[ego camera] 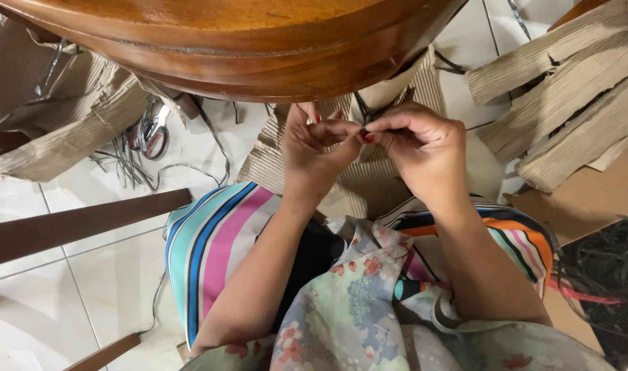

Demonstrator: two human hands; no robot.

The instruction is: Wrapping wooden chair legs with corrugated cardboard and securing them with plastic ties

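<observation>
Both forearms reach forward, wrists raised. The left hand (pixel 314 148) and right hand (pixel 420 148) meet, fingertips (pixel 358 132) pinched together between them.

Soft, even indoor light is filling the scene, bright enough to keep colours clear. The white floor tiles (pixel 108 275) are reflecting it faintly, without harsh glare. A glossy sheen is running along the curved wooden table edge (pixel 245 62), whose underside is falling into shade. The left hand (pixel 314 148) and right hand (pixel 420 148) are showing slight motion softness at the fingertips. Wide-angle distortion is bending the frame's edges, and the dark bundle (pixel 606 275) at the right is losing detail in shadow.
</observation>
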